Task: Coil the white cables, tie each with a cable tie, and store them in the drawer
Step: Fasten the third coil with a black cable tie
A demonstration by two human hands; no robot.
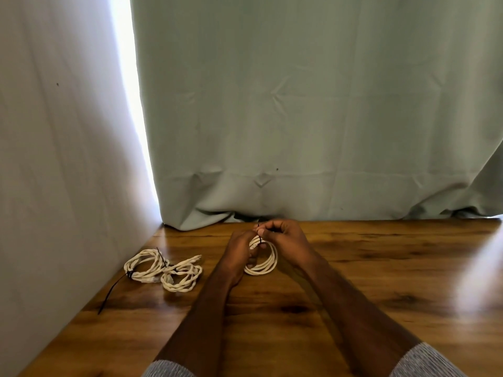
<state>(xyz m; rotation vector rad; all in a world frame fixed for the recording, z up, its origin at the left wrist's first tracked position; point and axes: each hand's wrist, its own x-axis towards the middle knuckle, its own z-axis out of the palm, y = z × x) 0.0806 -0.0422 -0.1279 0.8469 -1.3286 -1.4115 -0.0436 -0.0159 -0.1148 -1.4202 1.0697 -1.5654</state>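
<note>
A white cable coil stands tilted on the wooden table between both hands. My left hand grips the coil's left side. My right hand pinches a thin black cable tie wrapped round the coil's top. Two more white coils lie to the left: one bound with a black tie whose long tail trails toward the table's edge, and another touching it.
A pale green curtain hangs behind the table's far edge. A white wall borders the table on the left. No drawer is in view.
</note>
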